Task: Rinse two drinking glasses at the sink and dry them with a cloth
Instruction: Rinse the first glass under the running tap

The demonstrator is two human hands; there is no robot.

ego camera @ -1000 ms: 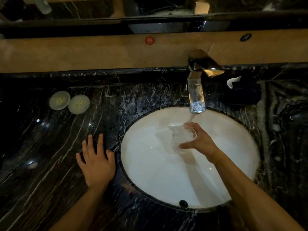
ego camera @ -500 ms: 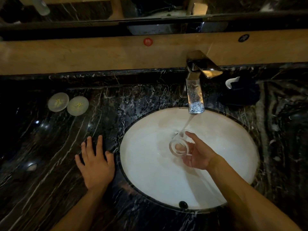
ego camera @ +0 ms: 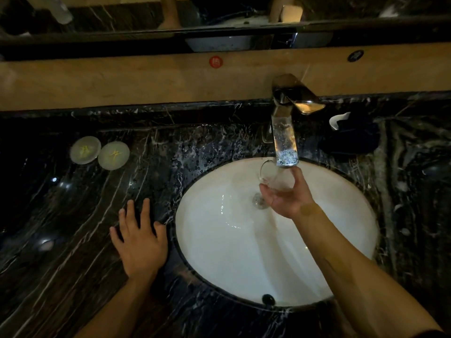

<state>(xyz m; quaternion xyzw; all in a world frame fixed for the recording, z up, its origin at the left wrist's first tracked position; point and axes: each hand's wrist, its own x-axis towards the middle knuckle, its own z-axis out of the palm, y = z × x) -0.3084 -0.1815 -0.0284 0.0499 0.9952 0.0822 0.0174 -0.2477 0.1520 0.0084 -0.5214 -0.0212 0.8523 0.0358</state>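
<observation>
Item: drinking glass, clear, lying tilted in the right hand directly under the spout of the faucet, over the far side of the basin. Grip: palm up, fingers curled round the glass body, index finger raised along its far side; closed on the glass. The mouth seems to face left and away, though glass against white porcelain reads poorly.

Left hand: flat, fingers spread, holding nothing, pressed on the countertop just beside the basin's left edge.

Step in hand: rinsing. Done well, it likely means turning the glass so water reaches inside and rim, keeping it low over the basin, clear of the metal spout, with a firm hold since wet glass slips.

Surface: black marble with white veins, wet and speckled near the basin's far-left edge. Two round pale lids toward the far-left corner. A dark cloth at the far edge, right of the faucet. Room: dim, a mirror strip above a tan ledge.
</observation>
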